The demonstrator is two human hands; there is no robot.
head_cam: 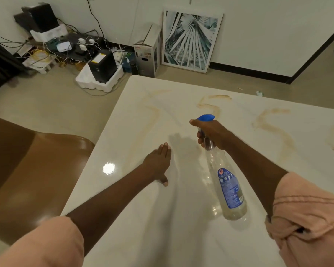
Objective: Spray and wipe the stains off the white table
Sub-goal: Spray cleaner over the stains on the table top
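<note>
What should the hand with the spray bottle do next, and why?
Probably squeeze the trigger. The right hand grips the spray bottle, its blue nozzle aimed at brown stains on the white table; the left hand lies flat, holding no cloth.

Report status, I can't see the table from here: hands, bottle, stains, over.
Right hand grips spray bottle by the neck, blue nozzle forward. Left hand flat on white table. Brown stains unwiped ahead. No cloth visible.

Bottle label (228, 189) — print too blurred; box (147, 53) perhaps "APC".
</note>
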